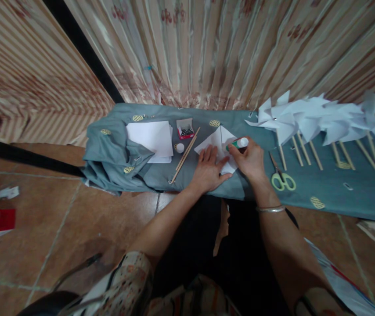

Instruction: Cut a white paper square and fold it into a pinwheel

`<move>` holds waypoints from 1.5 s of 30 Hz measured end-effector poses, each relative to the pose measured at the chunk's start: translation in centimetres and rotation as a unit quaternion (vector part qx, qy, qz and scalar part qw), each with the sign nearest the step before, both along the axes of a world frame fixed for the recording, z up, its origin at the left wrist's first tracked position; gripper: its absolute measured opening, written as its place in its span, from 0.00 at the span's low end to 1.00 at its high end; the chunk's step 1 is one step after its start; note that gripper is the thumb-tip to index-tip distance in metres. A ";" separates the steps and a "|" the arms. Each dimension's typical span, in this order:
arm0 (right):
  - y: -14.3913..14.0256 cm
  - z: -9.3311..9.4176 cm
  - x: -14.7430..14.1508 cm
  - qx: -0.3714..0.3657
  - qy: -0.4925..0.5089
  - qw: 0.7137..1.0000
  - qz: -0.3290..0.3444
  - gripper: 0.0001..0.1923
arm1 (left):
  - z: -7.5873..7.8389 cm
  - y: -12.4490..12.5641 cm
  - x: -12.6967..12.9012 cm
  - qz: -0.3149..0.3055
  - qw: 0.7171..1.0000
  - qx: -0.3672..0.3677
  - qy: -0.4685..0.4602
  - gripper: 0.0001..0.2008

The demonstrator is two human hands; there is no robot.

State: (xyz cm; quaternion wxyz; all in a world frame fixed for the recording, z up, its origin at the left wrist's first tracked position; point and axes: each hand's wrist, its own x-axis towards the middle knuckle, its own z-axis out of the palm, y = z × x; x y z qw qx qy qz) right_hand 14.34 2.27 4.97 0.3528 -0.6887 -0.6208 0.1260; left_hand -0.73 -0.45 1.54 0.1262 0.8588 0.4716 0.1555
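Observation:
My left hand point(207, 171) lies flat with fingers spread on a folded white paper square point(216, 141), pinning it to the grey-blue cloth point(326, 186). My right hand point(250, 159) grips a glue stick point(239, 143) with a green body and white end, held over the paper's right part. Whether its tip touches the paper I cannot tell. A silver bangle sits on my right wrist.
A stack of white sheets point(151, 139), a small box of pins point(185, 130), a white cap point(179, 148) and wooden sticks point(185, 155) lie left of the paper. Green-handled scissors point(282, 178) lie to the right. Finished paper pinwheels point(319, 120) on sticks crowd the far right. Curtains hang behind.

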 end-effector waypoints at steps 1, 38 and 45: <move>0.0 0.0 -0.1 0.001 -0.001 1.000 -0.002 0.13 | 0.0 0.0 0.0 0.001 1.000 -0.002 0.000 0.30; 1.6 0.9 2.1 -0.079 0.694 0.715 -0.003 0.10 | -0.1 0.2 0.0 -0.007 0.999 -0.017 -0.040 0.33; 1.1 1.3 2.0 -0.074 0.771 0.632 0.004 0.11 | -0.5 0.6 -3.4 0.020 0.986 0.064 -0.156 0.28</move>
